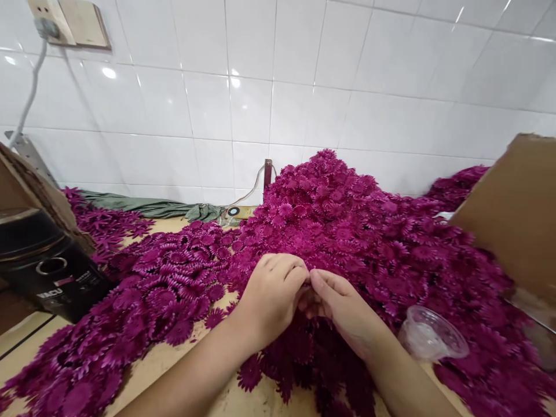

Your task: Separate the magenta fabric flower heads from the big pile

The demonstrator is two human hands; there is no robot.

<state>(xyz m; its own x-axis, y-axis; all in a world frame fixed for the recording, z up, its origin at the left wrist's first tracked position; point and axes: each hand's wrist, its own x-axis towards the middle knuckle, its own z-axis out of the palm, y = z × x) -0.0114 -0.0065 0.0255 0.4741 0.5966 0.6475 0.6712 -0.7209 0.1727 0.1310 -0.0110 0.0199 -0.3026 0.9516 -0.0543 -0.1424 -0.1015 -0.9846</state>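
Note:
My left hand [278, 289] and my right hand [336, 301] meet fingertip to fingertip in front of a large heap of magenta artificial flower heads [330, 214]. The left fingers are curled down and closed. On the right, the thumb pinches against the bent fingers. A small dark bit shows between the fingertips, mostly hidden, and I cannot tell what it is. Below my hands, more dark magenta flower heads [299, 353] lie close to my wrists. Next to my right forearm, a clear plastic cup [432, 336] lies tilted among the flowers, with something whitish inside.
Flatter, layered flower pieces [160, 284] spread along the left. A black canister [47, 266] stands at the far left by a cardboard flap [39, 191]. Another cardboard box [516, 202] rises at right. Green cloth [152, 202] lies along the tiled wall [252, 75].

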